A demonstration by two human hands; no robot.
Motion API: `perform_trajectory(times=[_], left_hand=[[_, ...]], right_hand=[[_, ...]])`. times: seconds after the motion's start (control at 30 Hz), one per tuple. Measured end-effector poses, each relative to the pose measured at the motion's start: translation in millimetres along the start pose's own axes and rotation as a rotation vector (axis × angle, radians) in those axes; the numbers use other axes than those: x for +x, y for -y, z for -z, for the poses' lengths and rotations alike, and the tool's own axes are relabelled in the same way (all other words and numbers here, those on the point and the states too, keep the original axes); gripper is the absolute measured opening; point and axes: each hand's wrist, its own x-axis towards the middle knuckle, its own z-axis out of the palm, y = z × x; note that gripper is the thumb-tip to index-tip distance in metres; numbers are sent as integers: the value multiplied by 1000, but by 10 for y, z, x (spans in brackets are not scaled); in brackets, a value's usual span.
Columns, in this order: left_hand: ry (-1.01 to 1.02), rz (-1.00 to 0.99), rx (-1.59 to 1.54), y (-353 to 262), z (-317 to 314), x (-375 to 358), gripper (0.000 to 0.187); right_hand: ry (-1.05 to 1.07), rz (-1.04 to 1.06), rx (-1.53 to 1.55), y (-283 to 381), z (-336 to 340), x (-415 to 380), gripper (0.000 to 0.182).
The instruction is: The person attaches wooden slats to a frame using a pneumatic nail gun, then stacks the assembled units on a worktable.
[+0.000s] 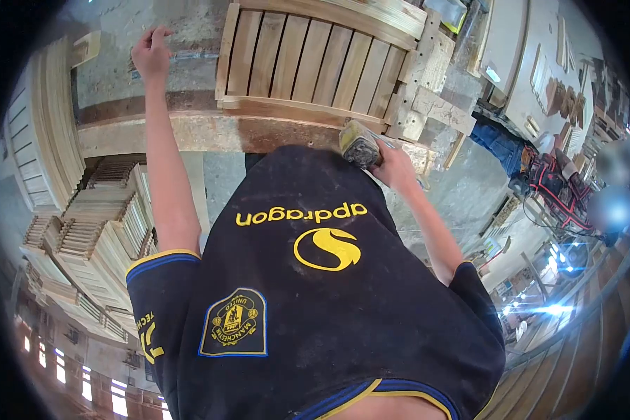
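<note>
Centrally, toward the top of the view, a pale brown rectangular wooden panel [308,63] with parallel slats lies flat on a grey-topped workbench [112,77] with a worn wooden front edge. It is the landmark here. Just beside the panel's near right corner, the right hand [393,168] is closed around a worn, dirty yellow and dark grey block-shaped tool [360,145], its fingers wrapped over the tool's outer side. To the left of the panel and apart from it, the left hand [152,54] is above the bench with its fingers partly curled; whether the fingertips pinch something small, I cannot tell.

Left of the panel and nearer the wearer are tall stacks of pale slatted wooden pieces [91,238]. Beyond the panel's right end, a small yellow and grey object [446,14] sits near some boards. Farther right, well apart from the panel, what seems to be a person in red and black clothing [554,183] shows near the distorted edge of the view, partly blurred.
</note>
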Motion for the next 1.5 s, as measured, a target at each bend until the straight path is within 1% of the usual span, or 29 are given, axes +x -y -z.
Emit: perform_trajectory(times=[0.13, 0.2, 0.33, 0.4, 0.5, 0.57, 0.63, 0.67, 0.77, 0.8, 0.87, 0.9, 0.93, 1.0, 1.03, 1.07, 1.1, 1.13, 1.17, 1.2, 1.23, 1.27, 1.3, 1.33, 1.37, 1.4, 1.43, 1.47, 1.5], left_hand=[[-12, 21, -28, -16, -22, 15, 23], [-6, 41, 39, 28, 0, 37, 24], [23, 46, 92, -2, -3, 40, 24], [11, 77, 137, -51, -12, 25, 24], [-7, 31, 210, -58, -16, 32, 24], [-10, 18, 221, -80, 1, 23, 24], [-15, 4, 220, -34, -17, 34, 24], [-11, 32, 196, 15, 3, 47, 23], [-11, 71, 137, -61, -28, 26, 22], [-20, 106, 106, -125, -48, 2, 21], [-47, 83, 124, -130, -67, -11, 21], [-73, 76, 140, -117, -70, -11, 20], [-75, 64, 148, -105, -67, -15, 20], [-90, 49, 220, -75, -74, -2, 19], [-92, 40, 233, 1, -34, 33, 19], [-9, -2, 329, 64, 20, 93, 18], [75, -40, 426, 101, 58, 139, 17], [74, -40, 439, 78, 68, 128, 17], [116, 57, 418, 56, 74, 117, 17], [157, 149, 393, 21, 55, 138, 16], [155, 141, 401, 27, 54, 151, 16], [155, 91, 444, 42, 62, 138, 15], [157, 44, 487, 55, 69, 136, 14], [156, 36, 492, 33, 45, 200, 14], [109, 52, 442, 57, 50, 159, 14], [60, 71, 391, 41, 36, 101, 14], [56, 84, 396, 28, 26, 71, 14], [38, 52, 403, 16, 25, 66, 14], [22, 20, 412, -28, 13, 54, 14]], right_hand=[[-50, -39, 8, -286, -49, -98, 53], [-137, -21, 17, -430, -74, -126, 51], [-174, -45, -15, -534, -37, -147, 49], [-158, -55, -18, -559, -40, -144, 49], [-134, -61, -17, -583, -16, -121, 48], [-129, -79, -3, -553, 20, -135, 48], [-50, -134, -37, -497, 124, -152, 48], [-67, -142, -35, -529, 123, -178, 48], [-132, -212, 200, -583, 132, -224, 46], [-146, -206, 210, -685, 101, -219, 46], [-279, -299, 463, -912, -51, -188, 35], [-393, -304, 612, -870, 21, -191, 26], [-396, -296, 625, -891, 85, -159, 26], [-321, -625, 1043, -1012, 223, -67, 21], [-387, -572, 1100, -1035, 271, -5, 20], [-380, -568, 1115, -1057, 320, 71, 20], [-384, -511, 1209, -1060, 410, 143, 18], [-384, -455, 1299, -979, 585, 169, 17], [-390, -524, 1338, -843, 715, 222, 16], [-386, -521, 1349, -746, 763, 309, 16], [-348, -497, 1430, -671, 810, 411, 18], [-311, -471, 1508, -582, 858, 528, 20], [-287, -442, 1520, -403, 916, 664, 20], [-263, -413, 1531, -234, 986, 856, 20], [-250, -339, 1549, -182, 964, 984, 19], [-240, -342, 1544, -138, 968, 1102, 19], [-242, -284, 1545, -90, 960, 1203, 19], [-241, -230, 1548, -51, 938, 1272, 19], [-227, -221, 1532, -18, 960, 1316, 17]])
